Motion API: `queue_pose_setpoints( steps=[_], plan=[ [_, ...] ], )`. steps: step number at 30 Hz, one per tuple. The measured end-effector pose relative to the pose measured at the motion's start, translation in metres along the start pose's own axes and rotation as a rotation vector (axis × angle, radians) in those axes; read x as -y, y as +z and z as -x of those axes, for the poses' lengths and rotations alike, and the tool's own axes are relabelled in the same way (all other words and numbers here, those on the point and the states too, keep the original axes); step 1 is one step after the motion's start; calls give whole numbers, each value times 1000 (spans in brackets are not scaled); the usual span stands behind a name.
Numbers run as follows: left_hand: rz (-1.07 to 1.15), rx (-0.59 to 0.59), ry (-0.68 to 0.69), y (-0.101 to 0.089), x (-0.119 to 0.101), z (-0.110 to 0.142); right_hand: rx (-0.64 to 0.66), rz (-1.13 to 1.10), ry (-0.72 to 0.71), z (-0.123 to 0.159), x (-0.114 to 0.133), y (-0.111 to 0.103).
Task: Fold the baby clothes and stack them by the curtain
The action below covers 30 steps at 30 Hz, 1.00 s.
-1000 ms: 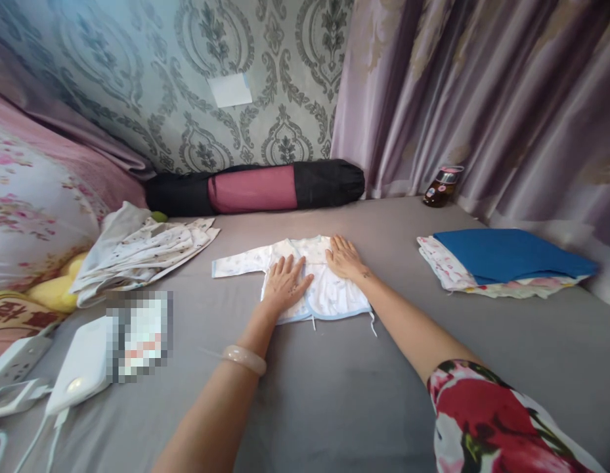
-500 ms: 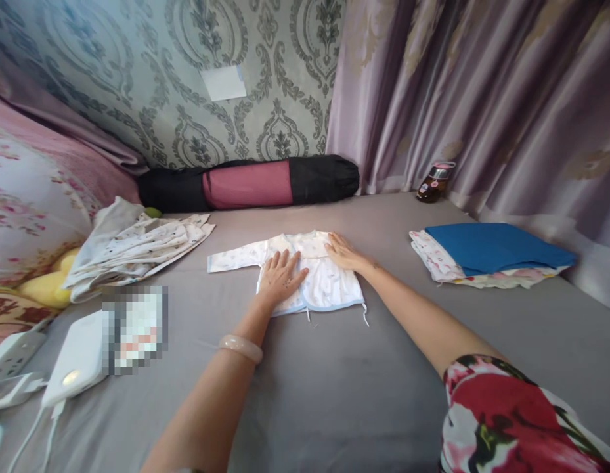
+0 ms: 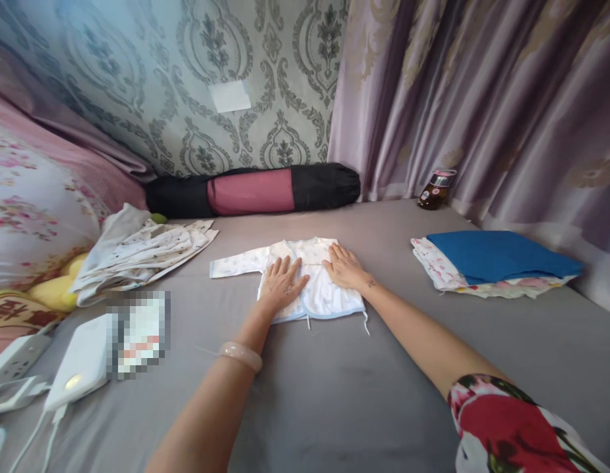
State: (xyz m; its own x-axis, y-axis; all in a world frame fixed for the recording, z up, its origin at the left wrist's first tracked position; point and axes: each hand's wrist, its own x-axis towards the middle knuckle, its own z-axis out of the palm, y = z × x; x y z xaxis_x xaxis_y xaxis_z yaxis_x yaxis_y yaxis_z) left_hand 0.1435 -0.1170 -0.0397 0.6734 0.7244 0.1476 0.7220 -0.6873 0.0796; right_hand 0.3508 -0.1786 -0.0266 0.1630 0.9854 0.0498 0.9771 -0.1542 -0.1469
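A small white baby shirt (image 3: pixel 309 306) with pale blue trim and ties lies on the grey bed sheet (image 3: pixel 305 394). Its left-hand sleeve stretches out to the side, while the other sleeve is not seen sticking out; it looks folded in across the chest, partly under my fingers. My left hand (image 3: pixel 283 284) lies flat on the shirt's left half, fingers spread. Flat on the right half, near the shoulder and side edge, rests my right hand (image 3: pixel 345 266), its fingers stretched out. Neither hand grips the cloth.
To the right is a folded cloth stack (image 3: pixel 501 256), blue on top. A dark bottle (image 3: pixel 435 190) stands by the curtain. Along the wall lies a black and maroon roll bag (image 3: pixel 253 190). At left are crumpled white cloth (image 3: pixel 142 253), a white power bank (image 3: pixel 81 361) and a power strip (image 3: pixel 20 355).
My right hand has slid a little down the shirt's right side, toward me. My left hand stays on the shirt. The whole view has shifted slightly.
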Motion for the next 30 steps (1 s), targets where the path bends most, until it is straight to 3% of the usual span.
queue_pose_setpoints(
  steps=[5, 12, 18, 21, 24, 27, 30],
  plan=[
    [17, 12, -5, -2, -1, 1, -64, -11, 4, -13, 7, -6],
    [130, 59, -25, -9, -2, -1, 102, -195, -128, -32, 40, 2],
    [366, 98, -87, -3, 11, -12, 98, -230, -163, -35, 60, 14],
    [590, 9, -100, -5, 24, -16, 68, -206, -166, -35, 60, 15],
    [773, -183, -183, -13, 41, -15, 52, -178, -170, -37, 64, 10],
    [663, -331, -389, -24, 64, -12, -56, -131, -222, -42, 77, 7],
    [395, -363, -601, -32, 89, -6, -117, -124, -309, -51, 95, 7]
  ],
)
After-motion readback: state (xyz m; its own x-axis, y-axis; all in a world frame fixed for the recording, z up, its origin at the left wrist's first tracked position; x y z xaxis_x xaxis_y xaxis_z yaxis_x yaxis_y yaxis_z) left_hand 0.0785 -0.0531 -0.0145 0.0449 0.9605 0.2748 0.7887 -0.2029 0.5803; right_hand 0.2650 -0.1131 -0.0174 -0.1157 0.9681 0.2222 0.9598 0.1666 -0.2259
